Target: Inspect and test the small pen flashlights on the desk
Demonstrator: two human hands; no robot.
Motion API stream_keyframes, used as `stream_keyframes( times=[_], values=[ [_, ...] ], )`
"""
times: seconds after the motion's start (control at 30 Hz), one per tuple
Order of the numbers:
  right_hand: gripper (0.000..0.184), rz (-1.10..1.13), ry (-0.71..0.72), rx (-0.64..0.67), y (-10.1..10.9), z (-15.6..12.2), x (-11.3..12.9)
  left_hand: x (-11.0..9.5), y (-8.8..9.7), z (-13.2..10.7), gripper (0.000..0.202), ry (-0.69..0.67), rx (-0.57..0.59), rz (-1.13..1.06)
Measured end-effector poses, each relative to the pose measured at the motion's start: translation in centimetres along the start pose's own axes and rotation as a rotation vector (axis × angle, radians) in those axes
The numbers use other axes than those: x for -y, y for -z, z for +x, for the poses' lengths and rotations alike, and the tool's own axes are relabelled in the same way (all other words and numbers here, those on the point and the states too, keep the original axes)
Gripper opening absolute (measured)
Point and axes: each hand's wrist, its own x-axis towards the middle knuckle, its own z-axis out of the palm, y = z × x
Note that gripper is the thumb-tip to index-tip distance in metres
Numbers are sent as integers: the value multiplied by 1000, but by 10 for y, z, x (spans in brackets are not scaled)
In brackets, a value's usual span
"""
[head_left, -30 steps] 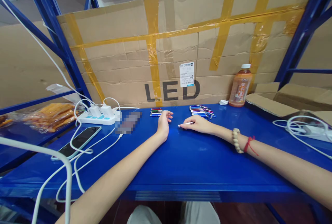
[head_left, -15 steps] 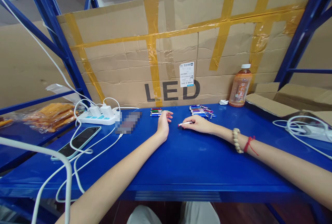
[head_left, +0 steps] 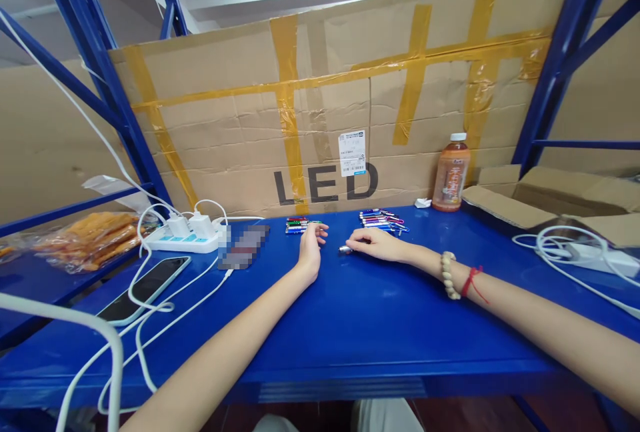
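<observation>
Both my forearms rest on a blue metal table (head_left: 370,332). My right hand (head_left: 377,244) lies palm down, its fingers closed round a small silver pen-like stick (head_left: 345,249) whose tip pokes out to the left. My left hand (head_left: 311,244) lies on its side a little to the left, fingers loosely curled and apart, holding nothing. Just behind the left hand is a small pile of coloured sticks (head_left: 298,225). A larger pile of coloured sticks (head_left: 381,219) lies behind the right hand.
A taped cardboard wall marked LED (head_left: 325,119) closes the back. An orange drink bottle (head_left: 451,173) and an open carton (head_left: 555,195) stand at the right, with white cables (head_left: 565,245). At the left are a power strip (head_left: 183,235), a phone (head_left: 145,289) and bagged snacks (head_left: 95,235).
The head camera has tilted up slightly, so everything sits lower in view. My right hand has closed further over the silver stick. The left hand has barely moved.
</observation>
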Motion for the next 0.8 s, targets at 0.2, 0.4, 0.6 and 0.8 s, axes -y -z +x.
stream_keyframes(
  times=[0.2,0.4,0.6,0.8],
  values=[
    [43,68,-33,62,19,-5,-10,0,0,1,30,-8,-13,-6],
    [41,-21,-178,94,49,-15,-38,0,1,0,30,-30,-8,1],
    [46,-87,-129,-52,54,-18,-53,0,0,1,32,-32,-9,35],
    [43,-127,-103,-40,53,-18,-55,3,1,3,31,-42,-8,67]
  ],
)
